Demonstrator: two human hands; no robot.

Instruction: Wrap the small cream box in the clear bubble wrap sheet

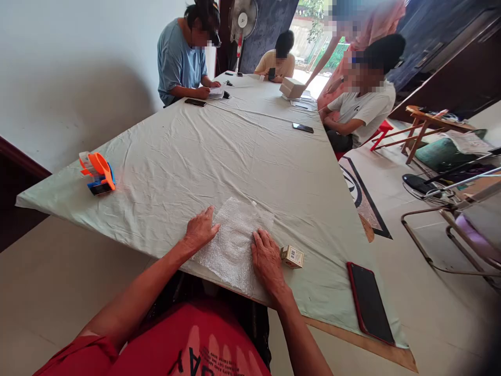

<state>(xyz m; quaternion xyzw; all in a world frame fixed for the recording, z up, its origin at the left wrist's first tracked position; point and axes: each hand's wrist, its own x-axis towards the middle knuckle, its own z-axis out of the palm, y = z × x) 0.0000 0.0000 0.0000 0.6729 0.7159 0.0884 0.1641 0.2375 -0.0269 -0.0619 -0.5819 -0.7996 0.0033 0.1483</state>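
Observation:
A sheet of bubble wrap (236,241) lies flat on the pale green tablecloth (219,156) at the near edge. My left hand (200,230) rests palm down on the sheet's left edge, fingers spread. On the sheet's right side lies my right hand (267,259), also flat. A small printed cardboard box (292,256) lies on the cloth just right of my right hand, touching or nearly touching its fingers. Neither hand holds anything.
An orange and blue tape dispenser (98,173) stands at the table's left edge. A dark phone (370,303) in a red case lies near the right corner. Several people sit at the far end with phones and a white box (292,87). Chairs stand on the right.

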